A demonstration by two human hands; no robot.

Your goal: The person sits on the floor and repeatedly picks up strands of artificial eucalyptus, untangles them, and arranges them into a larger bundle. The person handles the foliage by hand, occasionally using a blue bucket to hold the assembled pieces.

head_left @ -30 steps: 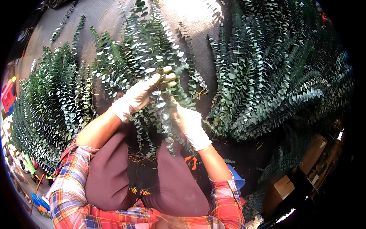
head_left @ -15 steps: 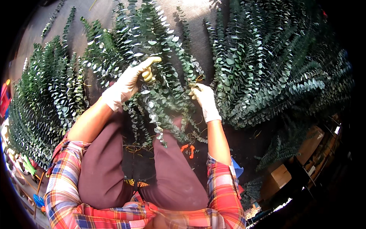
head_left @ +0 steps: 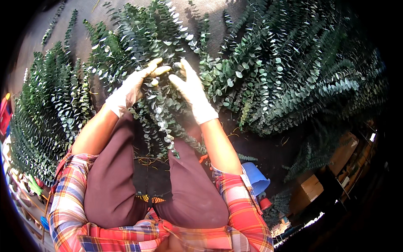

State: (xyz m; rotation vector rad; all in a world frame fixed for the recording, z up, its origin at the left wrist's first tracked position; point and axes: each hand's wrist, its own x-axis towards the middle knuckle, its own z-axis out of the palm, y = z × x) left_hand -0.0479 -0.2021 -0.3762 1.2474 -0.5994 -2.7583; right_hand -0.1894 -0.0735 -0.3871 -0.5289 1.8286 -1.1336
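A bunch of eucalyptus branches (head_left: 161,105) with round grey-green leaves is in front of me, its lower sprigs hanging over my knees. My left hand (head_left: 136,86), in a pale glove, is curled around the bunch's left side, with some fingertips stretched out among the leaves. On the opposite side, my right hand (head_left: 191,90), gloved too, lies against the foliage with thumb and fingers apart. Leaves hide part of the grip and the stems inside it.
Eucalyptus piles lie on the left (head_left: 50,109) and right (head_left: 285,71) on a dark ground sheet (head_left: 268,153). A blue container (head_left: 256,178) stands by my right elbow, near a red object (head_left: 265,203) and a cardboard box (head_left: 312,187). Loose yellowish bands (head_left: 147,160) lie between my legs.
My right hand has moved left and up from the right-hand sprigs onto the bunch, and its fingers have spread. My left hand has shifted slightly left. Foliage right of the bunch has shifted left.
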